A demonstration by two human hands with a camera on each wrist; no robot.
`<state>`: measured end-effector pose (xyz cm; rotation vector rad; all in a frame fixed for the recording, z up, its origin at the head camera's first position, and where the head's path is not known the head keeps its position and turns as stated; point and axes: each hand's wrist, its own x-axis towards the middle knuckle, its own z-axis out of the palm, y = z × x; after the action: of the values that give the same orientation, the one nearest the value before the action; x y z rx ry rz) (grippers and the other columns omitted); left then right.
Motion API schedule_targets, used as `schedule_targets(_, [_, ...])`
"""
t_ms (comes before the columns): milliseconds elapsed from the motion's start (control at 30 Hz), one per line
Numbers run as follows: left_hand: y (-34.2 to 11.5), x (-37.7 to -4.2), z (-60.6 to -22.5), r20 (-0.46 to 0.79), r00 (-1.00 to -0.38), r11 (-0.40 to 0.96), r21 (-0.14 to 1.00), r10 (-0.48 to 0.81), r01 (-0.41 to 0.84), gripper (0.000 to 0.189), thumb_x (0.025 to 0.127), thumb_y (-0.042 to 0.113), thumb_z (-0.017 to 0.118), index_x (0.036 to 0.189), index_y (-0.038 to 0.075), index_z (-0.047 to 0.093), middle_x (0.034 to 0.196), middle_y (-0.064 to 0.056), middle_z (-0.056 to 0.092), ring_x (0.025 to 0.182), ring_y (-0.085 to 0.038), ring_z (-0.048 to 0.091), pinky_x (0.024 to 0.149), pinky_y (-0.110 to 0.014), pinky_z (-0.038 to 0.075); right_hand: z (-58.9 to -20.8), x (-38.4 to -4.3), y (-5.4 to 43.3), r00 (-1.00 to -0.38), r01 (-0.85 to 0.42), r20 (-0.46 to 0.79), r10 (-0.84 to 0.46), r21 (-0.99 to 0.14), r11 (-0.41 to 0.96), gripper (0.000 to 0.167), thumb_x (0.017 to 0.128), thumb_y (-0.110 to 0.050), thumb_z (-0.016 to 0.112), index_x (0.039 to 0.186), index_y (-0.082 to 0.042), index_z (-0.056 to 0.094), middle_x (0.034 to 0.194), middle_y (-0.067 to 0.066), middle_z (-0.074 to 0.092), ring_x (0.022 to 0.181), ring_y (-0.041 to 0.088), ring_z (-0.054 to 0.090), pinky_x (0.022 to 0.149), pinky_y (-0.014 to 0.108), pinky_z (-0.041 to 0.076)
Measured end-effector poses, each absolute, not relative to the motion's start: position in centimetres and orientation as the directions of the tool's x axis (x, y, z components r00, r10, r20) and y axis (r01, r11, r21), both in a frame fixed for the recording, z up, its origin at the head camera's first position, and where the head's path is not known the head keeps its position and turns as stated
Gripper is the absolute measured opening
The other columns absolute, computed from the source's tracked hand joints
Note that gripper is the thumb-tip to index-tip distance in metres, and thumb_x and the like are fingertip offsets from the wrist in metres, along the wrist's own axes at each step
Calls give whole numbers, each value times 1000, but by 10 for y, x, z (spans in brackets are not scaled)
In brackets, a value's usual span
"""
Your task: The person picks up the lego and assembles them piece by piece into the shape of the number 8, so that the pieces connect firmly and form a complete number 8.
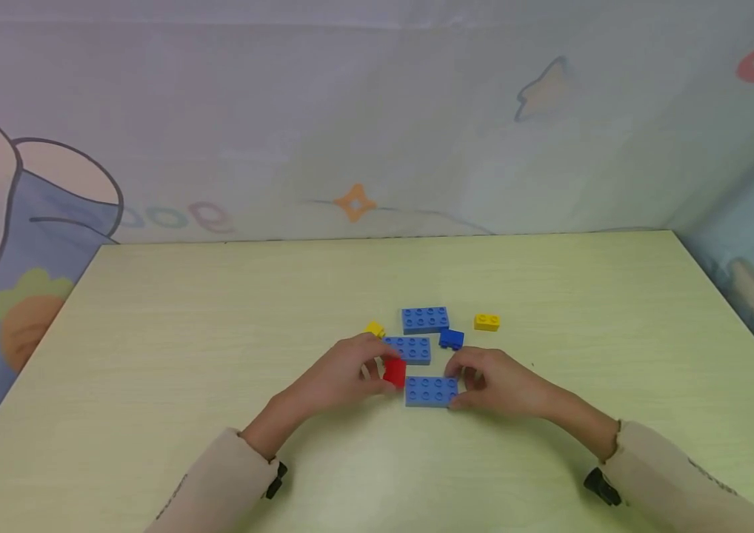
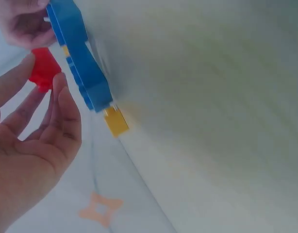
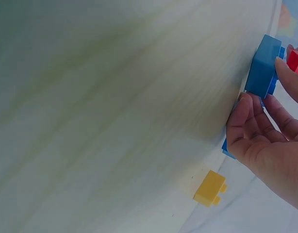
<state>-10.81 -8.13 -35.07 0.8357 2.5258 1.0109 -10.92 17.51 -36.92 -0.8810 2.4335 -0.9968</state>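
My left hand [image 1: 349, 376] pinches a small red toy brick [image 1: 395, 371] between thumb and fingertips, raised off the tabletop in the left wrist view. My right hand [image 1: 502, 383] holds the right end of a light-blue brick [image 1: 429, 392] with two rows of studs, its thumb on the near side. This blue brick lies studs up, just right of and nearer than the red one. Behind the red brick is a second light-blue brick [image 1: 413, 350], its left end partly covered by the left fingers. A small yellow brick [image 1: 374, 329] shows past the left knuckles.
Farther back lies a third light-blue brick [image 1: 424, 320]. A small dark-blue brick [image 1: 452, 339] rests on its side beside it, beyond the right fingers. Another small yellow brick [image 1: 486, 322] sits to the right. The pale wooden table [image 1: 217, 311] meets a printed cloth [image 1: 324, 111] at its back edge.
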Motion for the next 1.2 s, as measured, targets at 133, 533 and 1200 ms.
schedule_targets(133, [-69, -104, -351, -60, -787, 605, 676, 614, 421, 38, 79, 14, 72, 115, 5, 62, 99, -4, 58, 77, -13, 50, 64, -21, 44, -369, -110, 176, -733, -420, -76, -676, -732, 537, 28, 78, -17, 73, 99, -5, 58, 81, 0, 52, 77, 16, 49, 66, 24, 45])
schedule_targets(533, [-56, -95, -348, -60, -825, 671, 616, 562, 412, 30, 76, 21, 75, 100, 8, 65, 93, -1, 58, 74, -12, 49, 62, -19, 42, -372, -109, 176, -739, -420, -70, -670, -729, 540, 27, 77, -15, 74, 97, -6, 58, 80, 0, 52, 77, 17, 49, 66, 23, 45])
schedule_targets(1200, [-55, -95, -351, -22, -827, 585, 717, 562, 379, 27, 76, 11, 74, 101, 2, 65, 93, -4, 62, 71, -12, 53, 62, -21, 44, -370, -109, 178, -730, -426, -49, -681, -747, 511, 27, 77, -16, 73, 98, -5, 59, 81, 0, 52, 76, 16, 49, 65, 23, 43])
